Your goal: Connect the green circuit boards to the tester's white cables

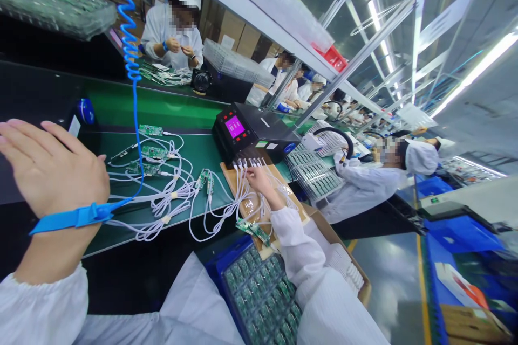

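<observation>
My left hand (60, 170), with a blue wrist strap (76, 218), is raised at the left with its fingers stretched out and nothing in it. At the middle, my right hand (261, 180) has its fingers closed at a row of white cable plugs (245, 163) on a brown board (253, 205); what its fingertips hold is too small to name. Behind the plugs stands a black device with a lit purple screen (235, 126). White cables (174, 202) with green circuit boards (154, 152) lie between my hands on the green table (194, 143).
A blue tray of circuit boards (259, 291) is below my right forearm, beside a cardboard box (362, 291). A coiled blue cord (129, 48) hangs down to my left wrist. Co-workers in white sit opposite and at the right. A metal shelf frame crosses above.
</observation>
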Action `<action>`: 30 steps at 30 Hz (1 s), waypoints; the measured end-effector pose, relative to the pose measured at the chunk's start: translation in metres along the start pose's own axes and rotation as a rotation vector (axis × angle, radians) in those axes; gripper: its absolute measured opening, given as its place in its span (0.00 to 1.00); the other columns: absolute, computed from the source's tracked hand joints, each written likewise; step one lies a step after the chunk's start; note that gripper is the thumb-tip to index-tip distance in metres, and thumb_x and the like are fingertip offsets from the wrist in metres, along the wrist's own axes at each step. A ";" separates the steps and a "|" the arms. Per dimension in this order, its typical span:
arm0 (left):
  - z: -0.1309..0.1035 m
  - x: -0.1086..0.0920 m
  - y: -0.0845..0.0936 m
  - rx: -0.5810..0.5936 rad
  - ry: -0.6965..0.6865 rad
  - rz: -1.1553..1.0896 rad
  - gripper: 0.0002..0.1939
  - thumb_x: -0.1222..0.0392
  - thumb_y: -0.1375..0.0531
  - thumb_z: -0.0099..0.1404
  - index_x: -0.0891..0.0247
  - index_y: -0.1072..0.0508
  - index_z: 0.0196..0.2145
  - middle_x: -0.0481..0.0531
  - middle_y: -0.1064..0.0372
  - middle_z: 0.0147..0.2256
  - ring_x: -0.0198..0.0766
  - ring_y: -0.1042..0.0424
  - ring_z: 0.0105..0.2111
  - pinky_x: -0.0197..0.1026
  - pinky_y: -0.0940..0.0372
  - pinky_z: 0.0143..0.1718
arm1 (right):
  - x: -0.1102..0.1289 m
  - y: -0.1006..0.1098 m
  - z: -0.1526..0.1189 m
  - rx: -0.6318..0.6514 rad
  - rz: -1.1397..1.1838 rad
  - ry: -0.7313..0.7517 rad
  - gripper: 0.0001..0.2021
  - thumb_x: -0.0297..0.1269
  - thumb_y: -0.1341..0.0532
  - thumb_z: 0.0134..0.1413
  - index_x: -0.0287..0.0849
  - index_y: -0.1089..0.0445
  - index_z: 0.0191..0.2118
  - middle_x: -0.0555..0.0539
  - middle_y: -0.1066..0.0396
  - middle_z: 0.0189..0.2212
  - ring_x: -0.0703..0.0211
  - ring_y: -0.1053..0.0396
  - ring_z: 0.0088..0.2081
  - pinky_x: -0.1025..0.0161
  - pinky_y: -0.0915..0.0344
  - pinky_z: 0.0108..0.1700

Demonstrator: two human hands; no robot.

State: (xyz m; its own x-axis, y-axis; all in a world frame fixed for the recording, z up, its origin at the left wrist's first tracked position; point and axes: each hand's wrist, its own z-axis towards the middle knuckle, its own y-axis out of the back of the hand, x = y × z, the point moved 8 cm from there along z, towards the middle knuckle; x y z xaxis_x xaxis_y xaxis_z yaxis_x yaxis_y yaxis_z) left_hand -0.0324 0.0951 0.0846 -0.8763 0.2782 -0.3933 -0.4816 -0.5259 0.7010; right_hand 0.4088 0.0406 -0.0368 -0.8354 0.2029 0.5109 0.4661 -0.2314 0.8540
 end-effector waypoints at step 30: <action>0.004 -0.001 0.000 0.023 0.022 0.061 0.36 0.65 0.54 0.72 0.98 0.53 0.69 0.95 0.63 0.70 0.70 0.67 0.75 0.66 0.64 0.73 | 0.003 0.000 -0.002 0.009 0.002 -0.022 0.14 0.31 0.46 0.53 0.37 0.22 0.32 0.47 0.26 0.27 0.61 0.37 0.28 0.65 0.43 0.33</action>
State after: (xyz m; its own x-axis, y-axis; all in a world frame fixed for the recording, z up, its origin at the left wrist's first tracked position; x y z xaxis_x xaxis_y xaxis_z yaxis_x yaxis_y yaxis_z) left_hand -0.0314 0.0980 0.0876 -0.9039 0.2285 -0.3617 -0.4273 -0.5229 0.7376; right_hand 0.4058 0.0390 -0.0352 -0.8279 0.2234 0.5145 0.4704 -0.2229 0.8538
